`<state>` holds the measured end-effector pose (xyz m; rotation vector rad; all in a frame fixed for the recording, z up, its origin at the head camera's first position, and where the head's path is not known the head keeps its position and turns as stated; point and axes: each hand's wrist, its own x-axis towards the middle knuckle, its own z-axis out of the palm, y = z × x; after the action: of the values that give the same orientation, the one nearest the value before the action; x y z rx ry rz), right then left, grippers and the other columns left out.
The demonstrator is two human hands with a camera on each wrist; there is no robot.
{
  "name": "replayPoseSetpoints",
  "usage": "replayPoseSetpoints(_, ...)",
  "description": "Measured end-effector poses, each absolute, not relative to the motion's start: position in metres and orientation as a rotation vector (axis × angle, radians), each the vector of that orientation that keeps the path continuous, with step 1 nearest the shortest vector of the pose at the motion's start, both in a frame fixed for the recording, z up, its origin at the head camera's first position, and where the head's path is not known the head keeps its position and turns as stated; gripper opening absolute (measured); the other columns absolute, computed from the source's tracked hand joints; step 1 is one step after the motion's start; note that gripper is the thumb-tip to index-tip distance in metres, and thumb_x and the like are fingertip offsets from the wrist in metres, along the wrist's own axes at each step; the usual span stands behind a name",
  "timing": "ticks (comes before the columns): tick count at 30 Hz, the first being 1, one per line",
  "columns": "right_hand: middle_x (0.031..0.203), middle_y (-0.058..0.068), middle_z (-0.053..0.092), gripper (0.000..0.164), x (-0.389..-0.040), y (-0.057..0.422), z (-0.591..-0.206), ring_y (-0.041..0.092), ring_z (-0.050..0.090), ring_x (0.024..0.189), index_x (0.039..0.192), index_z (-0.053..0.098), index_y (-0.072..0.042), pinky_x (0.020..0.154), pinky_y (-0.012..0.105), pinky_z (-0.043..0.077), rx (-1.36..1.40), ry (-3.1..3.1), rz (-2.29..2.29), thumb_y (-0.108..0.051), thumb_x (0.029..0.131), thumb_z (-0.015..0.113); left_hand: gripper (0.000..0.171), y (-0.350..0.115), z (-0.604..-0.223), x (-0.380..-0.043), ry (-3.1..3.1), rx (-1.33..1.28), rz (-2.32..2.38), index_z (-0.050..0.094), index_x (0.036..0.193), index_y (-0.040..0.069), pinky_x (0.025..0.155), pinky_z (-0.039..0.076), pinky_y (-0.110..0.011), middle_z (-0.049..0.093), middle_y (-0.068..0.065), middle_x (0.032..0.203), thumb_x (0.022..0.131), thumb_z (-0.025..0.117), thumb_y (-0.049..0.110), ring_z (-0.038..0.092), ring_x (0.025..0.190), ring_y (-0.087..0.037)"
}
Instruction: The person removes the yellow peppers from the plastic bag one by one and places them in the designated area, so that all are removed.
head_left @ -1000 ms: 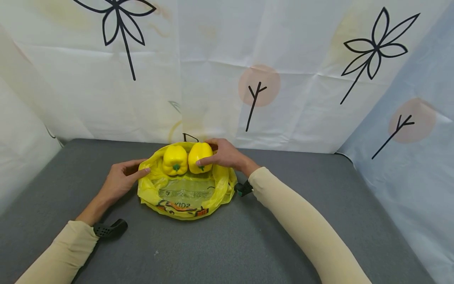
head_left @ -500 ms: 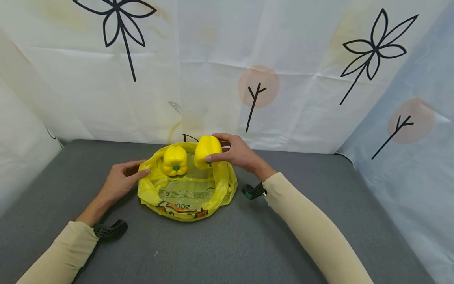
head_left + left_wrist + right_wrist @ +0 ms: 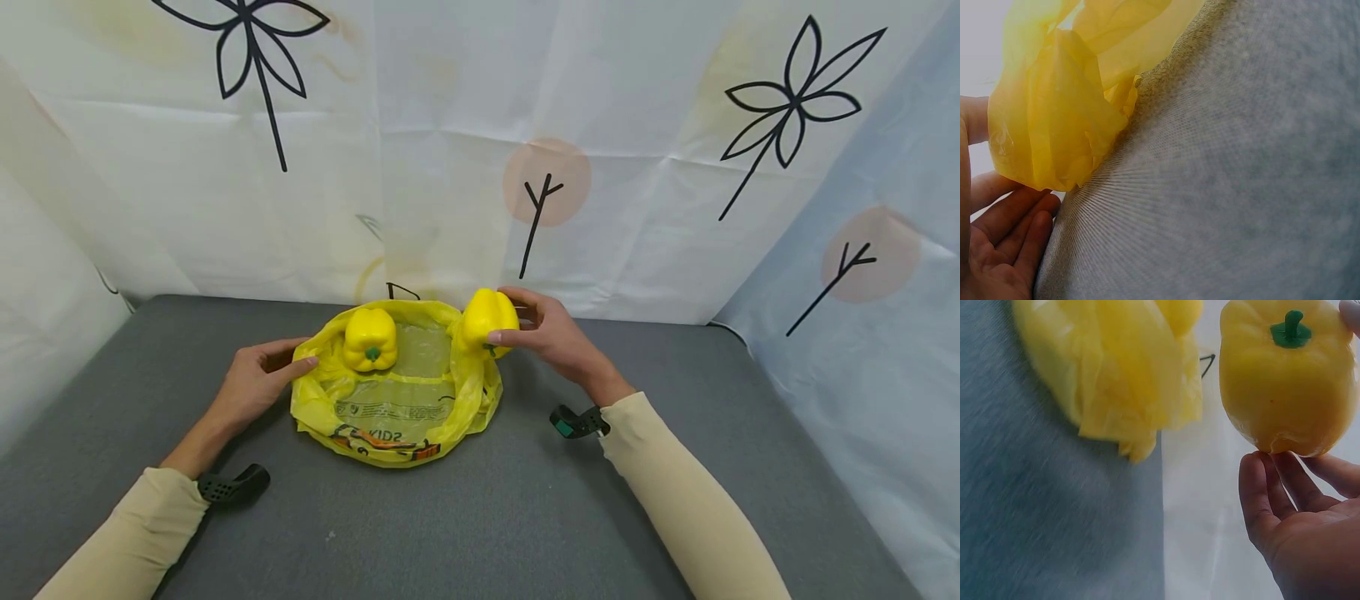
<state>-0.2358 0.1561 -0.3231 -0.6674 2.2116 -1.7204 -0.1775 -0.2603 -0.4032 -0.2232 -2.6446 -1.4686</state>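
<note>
Near the bench's far edge point(image 3: 637, 333), my left hand point(image 3: 253, 379) pinches a yellow plastic bag point(image 3: 397, 404), my right point(image 3: 555, 337) a yellow bell pepper point(image 3: 487, 318).

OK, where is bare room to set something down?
The grey tabletop is bare between the beige sleeves, nearer than the yellow plastic bag, save a pale speck, and right of the right sleeve. Crowded: the bag, left grip on its rim, a yellow bell pepper inside, a second yellow pepper in the right grip opposite.
</note>
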Motion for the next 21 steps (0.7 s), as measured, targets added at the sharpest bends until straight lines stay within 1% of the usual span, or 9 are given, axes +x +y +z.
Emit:
replayPoseSetpoints(9,0.148,0.012,0.047,0.073,-0.231,0.188,-0.336,0.032,0.048,0.131,0.155,0.04,-0.007,0.101,0.044,0.047,-0.501,2.31,-1.733,-0.015,0.093,0.076,0.055,-0.26,-0.403,-0.177,-2.647,-0.223,-1.47,0.055,0.144,-0.002,0.081,0.046,-0.009,0.059,-0.024,0.137,0.103,0.064,0.034,0.052,0.1,0.013)
replayPoseSetpoints(21,0.148,0.017,0.046,0.073,-0.237,0.21,-0.358,0.036,0.046,0.132,0.157,0.035,-0.003,0.104,0.047,0.043,-0.432,2.391,-1.672,-0.017,0.096,0.073,0.054,-0.26,-0.404,-0.177,-2.646,-0.222,-1.459,0.056,0.144,0.0,0.082,0.045,-0.01,0.06,-0.023,0.137,0.103,0.063,0.034,0.052,0.1,0.015)
